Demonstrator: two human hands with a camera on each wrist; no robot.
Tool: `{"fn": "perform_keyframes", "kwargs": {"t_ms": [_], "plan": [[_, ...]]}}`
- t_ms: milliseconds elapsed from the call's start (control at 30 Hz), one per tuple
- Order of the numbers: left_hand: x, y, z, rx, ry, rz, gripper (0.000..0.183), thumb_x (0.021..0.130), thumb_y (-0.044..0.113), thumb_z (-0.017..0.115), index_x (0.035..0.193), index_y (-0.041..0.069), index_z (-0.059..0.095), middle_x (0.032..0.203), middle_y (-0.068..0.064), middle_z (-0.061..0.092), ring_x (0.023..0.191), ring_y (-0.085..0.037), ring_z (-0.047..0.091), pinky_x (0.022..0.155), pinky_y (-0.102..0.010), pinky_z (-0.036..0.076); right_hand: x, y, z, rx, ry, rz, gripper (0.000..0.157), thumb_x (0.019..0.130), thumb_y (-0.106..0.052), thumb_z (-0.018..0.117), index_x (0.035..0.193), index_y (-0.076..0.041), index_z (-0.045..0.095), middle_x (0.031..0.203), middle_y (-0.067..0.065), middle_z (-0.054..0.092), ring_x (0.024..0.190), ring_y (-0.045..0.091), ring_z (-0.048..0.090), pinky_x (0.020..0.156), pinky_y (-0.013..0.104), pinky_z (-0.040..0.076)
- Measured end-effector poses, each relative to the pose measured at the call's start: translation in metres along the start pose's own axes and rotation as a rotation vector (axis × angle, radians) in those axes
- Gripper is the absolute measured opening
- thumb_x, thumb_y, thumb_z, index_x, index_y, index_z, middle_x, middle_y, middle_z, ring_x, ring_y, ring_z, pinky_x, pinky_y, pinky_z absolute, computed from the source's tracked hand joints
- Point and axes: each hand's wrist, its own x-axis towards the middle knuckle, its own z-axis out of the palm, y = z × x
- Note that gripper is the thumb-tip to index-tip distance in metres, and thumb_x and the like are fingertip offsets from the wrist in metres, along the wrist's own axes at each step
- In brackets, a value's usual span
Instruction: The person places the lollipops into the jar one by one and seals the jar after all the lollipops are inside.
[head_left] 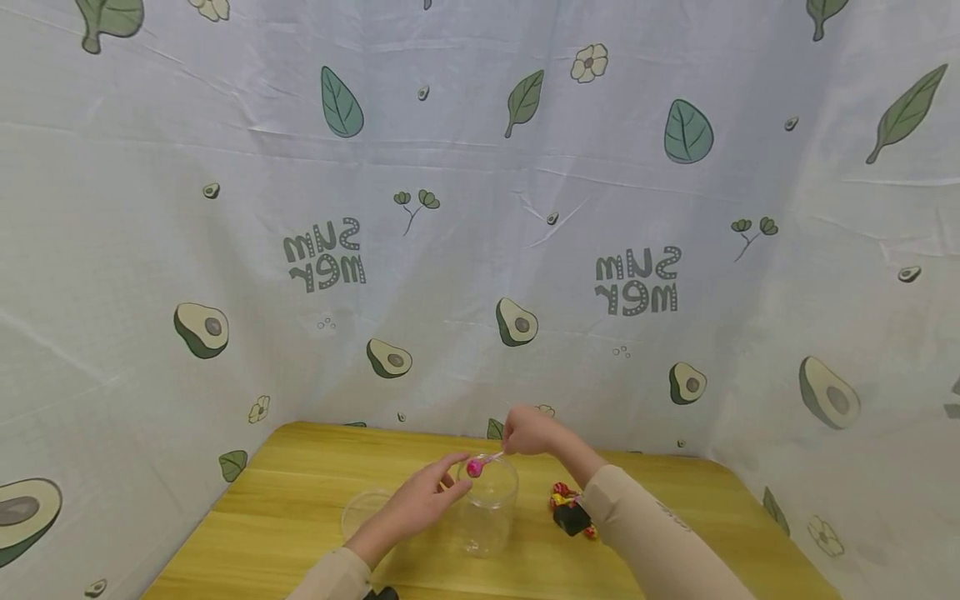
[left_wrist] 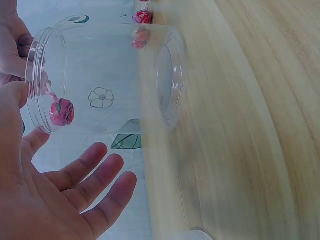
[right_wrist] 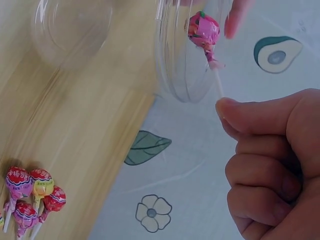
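Head view | pink-wrapped lollipop (head_left: pixel 475 468) was at mouth of upright clear jar (head_left: pixel 489 503) | long axis slanted; candy end pointed left and slightly down, stick (head_left: pixel 492 457) ran right | right hand (head_left: pixel 531 432) clamped stick's tail, thumb and finger together | left hand (head_left: pixel 422 500) was at jar rim, fingers apart | other wrapped lollipops (head_left: pixel 561 496) lay right of jar

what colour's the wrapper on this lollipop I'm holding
Its wrapper is mostly pink with green, clearest in the right wrist view.

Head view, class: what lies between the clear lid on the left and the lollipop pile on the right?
In the head view, the clear jar and the left hand at its rim lie between lid and lollipop pile.
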Motion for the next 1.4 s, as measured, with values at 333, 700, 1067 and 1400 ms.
{"fn": "perform_keyframes", "kwargs": {"t_ms": [333,700,1067,1400], "plan": [[0.001,0.006,0.001,0.006,0.005,0.012,0.057,0.102,0.05,0.054,0.149,0.02,0.048,0.098,-0.001,0.062,0.084,-0.014,0.057,0.065,-0.033,0.047,0.007,-0.003,0.005,-0.047,-0.03,0.023,0.018,0.084,-0.004,0.074,0.066,-0.006,0.071,0.058,-0.004,0.052,0.055,0.012,0.04,0.053,0.025,0.036],[-0.001,0.004,0.006,0.006,0.006,0.028,0.054,0.102,0.048,0.055,0.148,0.02,0.05,0.097,0.001,0.061,0.082,-0.013,0.056,0.065,-0.032,0.046,0.007,-0.008,0.016,-0.085,-0.051,0.008,0.046,0.081,0.002,0.069,0.049,-0.017,0.042,0.047,-0.008,0.026,0.046,0.009,0.019,0.044,0.024,0.019],[0.0,0.007,0.007,-0.03,-0.022,0.026,0.058,0.102,0.05,0.054,0.15,0.019,0.046,0.091,0.005,0.065,0.079,-0.012,0.058,0.064,-0.031,0.046,0.005,-0.016,0.021,-0.141,-0.095,0.009,0.052,0.076,0.005,0.064,0.046,-0.021,0.032,0.044,-0.011,0.02,0.046,0.007,0.014,0.045,0.024,0.014],[-0.002,0.002,0.003,-0.002,0.011,0.018,0.059,0.101,0.051,0.055,0.151,0.019,0.046,0.092,0.003,0.063,0.082,-0.012,0.057,0.065,-0.032,0.046,0.003,-0.037,0.028,-0.274,-0.118,0.012,0.048,0.076,0.003,0.063,0.049,-0.021,0.031,0.046,-0.01,0.018,0.047,0.007,0.012,0.045,0.024,0.014]]}}
